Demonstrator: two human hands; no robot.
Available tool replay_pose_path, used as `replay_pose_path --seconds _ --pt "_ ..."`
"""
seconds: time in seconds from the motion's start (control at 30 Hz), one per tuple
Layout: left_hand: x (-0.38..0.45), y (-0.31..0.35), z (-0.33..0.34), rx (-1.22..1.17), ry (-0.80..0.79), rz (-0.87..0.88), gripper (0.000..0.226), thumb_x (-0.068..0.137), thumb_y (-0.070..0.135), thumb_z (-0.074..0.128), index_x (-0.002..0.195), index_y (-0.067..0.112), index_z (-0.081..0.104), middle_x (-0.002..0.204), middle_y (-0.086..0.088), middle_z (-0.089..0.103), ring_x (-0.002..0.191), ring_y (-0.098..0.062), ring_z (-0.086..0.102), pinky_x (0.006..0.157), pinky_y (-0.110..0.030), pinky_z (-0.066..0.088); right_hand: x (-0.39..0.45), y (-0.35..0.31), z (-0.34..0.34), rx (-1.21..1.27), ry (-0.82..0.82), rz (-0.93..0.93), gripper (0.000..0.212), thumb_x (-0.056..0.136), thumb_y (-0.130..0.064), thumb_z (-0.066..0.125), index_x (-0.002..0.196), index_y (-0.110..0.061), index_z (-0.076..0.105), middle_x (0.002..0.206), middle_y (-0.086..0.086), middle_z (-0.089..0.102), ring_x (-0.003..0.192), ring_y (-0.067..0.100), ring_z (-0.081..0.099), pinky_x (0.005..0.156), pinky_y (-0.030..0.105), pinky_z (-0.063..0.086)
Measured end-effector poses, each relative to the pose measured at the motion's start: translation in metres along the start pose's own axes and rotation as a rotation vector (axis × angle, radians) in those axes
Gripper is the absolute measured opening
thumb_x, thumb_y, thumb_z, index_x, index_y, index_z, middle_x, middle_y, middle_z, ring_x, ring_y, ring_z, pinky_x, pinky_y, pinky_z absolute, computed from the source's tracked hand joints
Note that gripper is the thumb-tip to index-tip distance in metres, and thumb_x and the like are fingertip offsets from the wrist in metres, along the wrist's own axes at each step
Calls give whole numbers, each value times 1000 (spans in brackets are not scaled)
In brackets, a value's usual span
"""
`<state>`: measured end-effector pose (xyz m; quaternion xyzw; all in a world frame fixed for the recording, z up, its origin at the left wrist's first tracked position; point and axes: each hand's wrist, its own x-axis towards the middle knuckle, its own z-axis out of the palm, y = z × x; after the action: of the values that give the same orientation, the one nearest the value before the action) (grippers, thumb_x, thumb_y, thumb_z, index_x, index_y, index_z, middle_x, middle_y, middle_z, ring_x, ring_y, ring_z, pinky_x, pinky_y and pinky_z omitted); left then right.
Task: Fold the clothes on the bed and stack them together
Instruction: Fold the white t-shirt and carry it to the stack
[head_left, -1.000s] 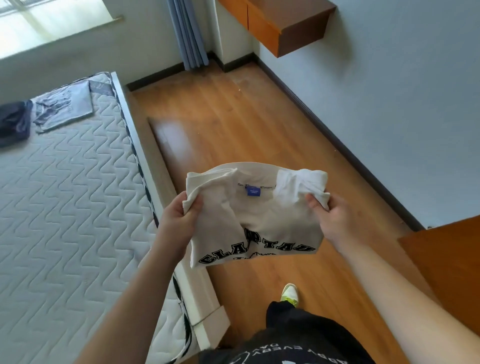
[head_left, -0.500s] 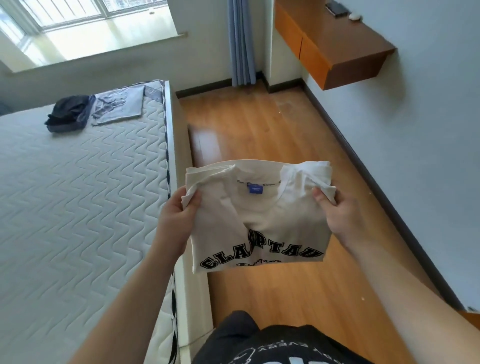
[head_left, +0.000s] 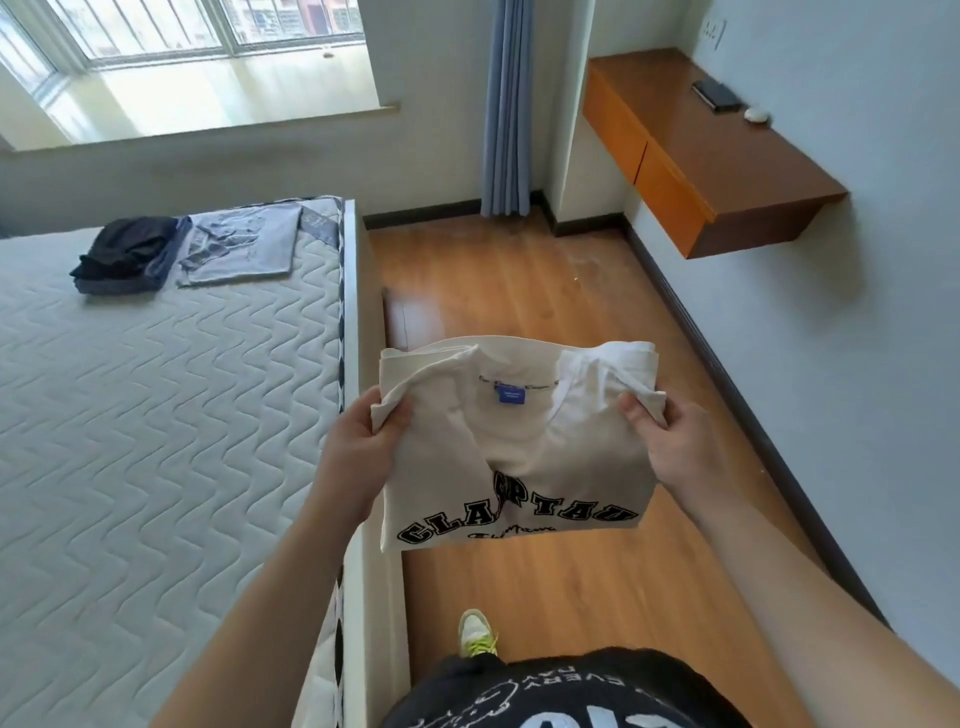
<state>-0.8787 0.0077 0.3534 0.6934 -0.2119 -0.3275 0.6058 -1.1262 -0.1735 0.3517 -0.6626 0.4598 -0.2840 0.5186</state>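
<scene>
Left hand (head_left: 358, 447) and right hand (head_left: 675, 447) are pinching the folded cream T-shirt (head_left: 519, 441) beside the bed (head_left: 156, 415); soft, light, likely best gripped at side edges.

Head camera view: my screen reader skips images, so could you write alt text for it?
Two bare hands, left hand and right hand, hold a folded cream T-shirt with black lettering by its upper corners above the wooden floor, beside a quilted white mattress. At the mattress's far end lie a folded dark garment and a flat pale grey T-shirt.
</scene>
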Motion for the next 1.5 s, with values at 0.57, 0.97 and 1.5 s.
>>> replay_pose_path --seconds 0.57,0.97,1.5 --pt "256 52 75 123 32 -8 18 90 34 63 81 19 64 73 0 55 71 -15 50 67 -33 40 269 -19 5 6 -22 -19 14 92 -37 64 91 -24 68 84 3 71 74 13 63 67 38 50" --pt "383 99 82 94 201 -40 18 87 35 63 89 19 70 82 -5 69 76 -18 62 72 -37 50 464 -74 53 -38 -208 -88 15 92 -42 63 89 -28 68 82 -4 71 72 9 63 65 31 49" --pt "589 120 -36 4 339 -51 12 91 25 65 98 17 72 89 -8 75 80 -16 68 74 -36 58 656 -144 249 24 -400 -85 10 93 -32 64 101 -28 69 95 -2 75 92 24 70 88 52 54"
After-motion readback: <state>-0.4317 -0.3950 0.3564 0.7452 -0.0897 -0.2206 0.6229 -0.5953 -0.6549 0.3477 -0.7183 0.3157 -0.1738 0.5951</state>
